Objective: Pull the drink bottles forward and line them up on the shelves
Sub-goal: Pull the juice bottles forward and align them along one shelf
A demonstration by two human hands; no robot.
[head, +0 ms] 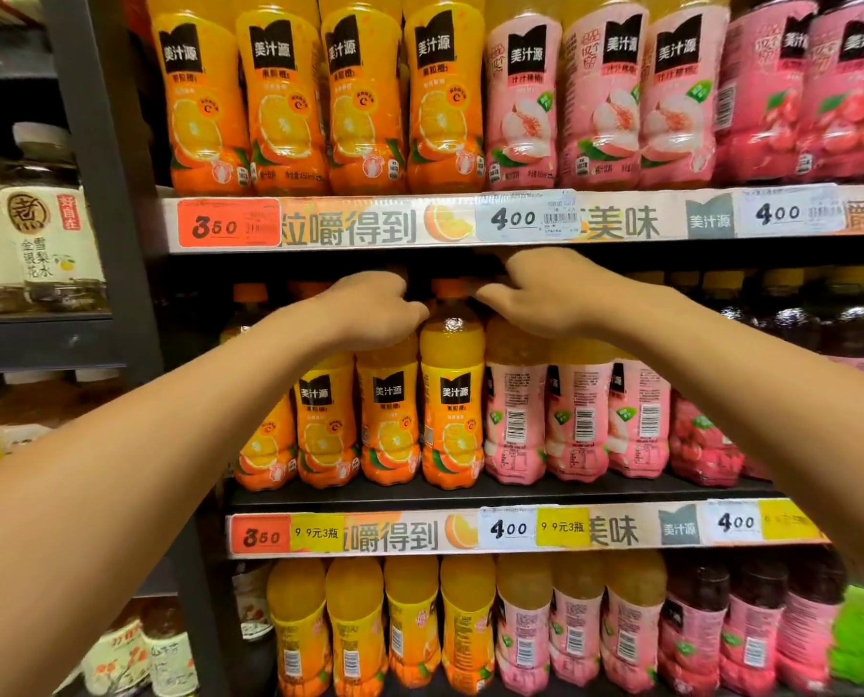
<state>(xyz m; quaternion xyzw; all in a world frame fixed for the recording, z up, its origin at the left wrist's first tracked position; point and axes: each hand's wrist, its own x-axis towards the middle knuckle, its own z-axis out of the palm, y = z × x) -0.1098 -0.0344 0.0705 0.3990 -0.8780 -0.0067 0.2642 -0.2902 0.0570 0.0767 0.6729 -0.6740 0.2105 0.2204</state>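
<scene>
Both hands reach into the middle shelf (470,495) at bottle-top height. The left hand (369,311) curls down over the tops of the orange juice bottles (389,420) in the front row, fingers bent and seemingly gripping a neck, though the fingertips are hidden. The right hand (551,291) hooks its bent fingers behind the caps above the pink peach drink bottles (515,420); what it holds, I cannot tell. One orange juice bottle (452,394) stands upright between the hands.
</scene>
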